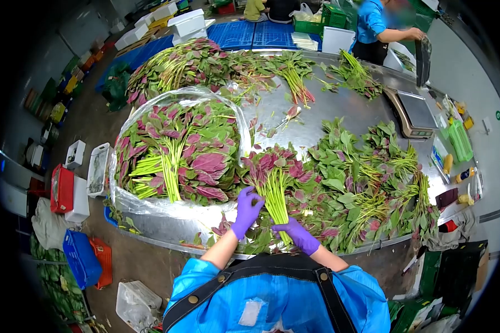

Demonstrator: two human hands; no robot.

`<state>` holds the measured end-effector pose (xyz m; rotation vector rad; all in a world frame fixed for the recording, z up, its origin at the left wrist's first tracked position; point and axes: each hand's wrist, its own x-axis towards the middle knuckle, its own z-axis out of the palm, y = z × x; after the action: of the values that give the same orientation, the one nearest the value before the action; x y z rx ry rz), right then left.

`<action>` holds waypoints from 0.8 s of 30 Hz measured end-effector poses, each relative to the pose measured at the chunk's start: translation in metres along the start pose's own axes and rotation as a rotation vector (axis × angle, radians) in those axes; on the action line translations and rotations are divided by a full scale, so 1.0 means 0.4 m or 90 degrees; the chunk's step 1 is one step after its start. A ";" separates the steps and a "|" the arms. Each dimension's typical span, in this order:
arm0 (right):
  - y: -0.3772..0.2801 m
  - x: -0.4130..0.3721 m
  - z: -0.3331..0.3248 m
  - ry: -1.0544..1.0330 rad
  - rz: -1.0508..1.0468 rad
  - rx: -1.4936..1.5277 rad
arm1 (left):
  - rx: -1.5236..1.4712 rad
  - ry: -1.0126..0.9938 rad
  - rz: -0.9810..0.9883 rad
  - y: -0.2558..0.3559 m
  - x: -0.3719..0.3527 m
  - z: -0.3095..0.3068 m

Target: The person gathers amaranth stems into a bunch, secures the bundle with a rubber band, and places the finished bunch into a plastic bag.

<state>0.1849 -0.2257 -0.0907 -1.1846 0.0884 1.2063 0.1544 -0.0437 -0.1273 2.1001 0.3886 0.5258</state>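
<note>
A bunch of red-and-green amaranth (275,191) stands over the front of the metal table, leaves away from me and pale green stems toward me. My right hand (297,234), in a purple glove, is closed around the lower stems. My left hand (248,211), gloved too, is at the bunch's left side with thumb and fingers pinched; what lies between them is too small to make out. Left of it, a clear plastic bag (175,210) lies open around a large heap of amaranth (205,164). More leafy bunches (353,188) are spread on my right.
A weighing scale (416,114) stands at the table's right, near a green basket (460,140). Piled greens (178,64) cover the far left. Beyond the table, a co-worker in blue (372,25) holds a dark flat object (424,61). Crates, including a blue one (81,259), stand on the left floor.
</note>
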 end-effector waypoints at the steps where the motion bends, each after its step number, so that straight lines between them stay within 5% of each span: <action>1: 0.005 0.001 -0.003 0.006 -0.002 0.004 | 0.020 -0.049 0.025 0.054 -0.019 -0.034; 2: 0.015 0.008 -0.009 0.000 -0.001 -0.012 | -0.001 -0.117 0.090 0.086 -0.048 -0.057; 4: 0.032 0.021 -0.020 -0.024 -0.024 0.020 | -0.216 -0.466 -0.009 0.096 -0.107 -0.092; 8: 0.058 0.029 -0.027 -0.028 -0.067 -0.073 | -0.287 -0.625 -0.253 0.038 -0.119 -0.141; 10: 0.054 0.028 -0.025 -0.027 -0.066 -0.071 | 0.029 -0.551 -0.259 0.051 -0.069 -0.153; 12: 0.047 0.025 -0.019 -0.025 -0.069 -0.070 | -0.069 -0.316 -0.108 0.138 -0.020 -0.140; 17: 0.041 0.021 -0.008 0.008 -0.069 -0.137 | 0.026 -0.195 0.159 0.162 0.097 -0.001; 19: 0.005 0.008 -0.011 0.008 -0.079 -0.132 | 0.019 -0.220 0.129 0.176 0.117 0.018; 21: -0.092 -0.047 -0.009 -0.010 -0.090 -0.029 | -0.015 -0.057 0.160 0.197 0.123 0.021; 24: -0.295 -0.091 -0.084 -0.024 -0.177 -0.122 | -0.017 0.126 0.153 0.222 0.142 -0.023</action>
<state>0.2747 -0.2608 -0.0063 -1.2921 -0.2179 1.0065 0.2053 -0.0589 -0.0359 2.0871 0.2397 0.8790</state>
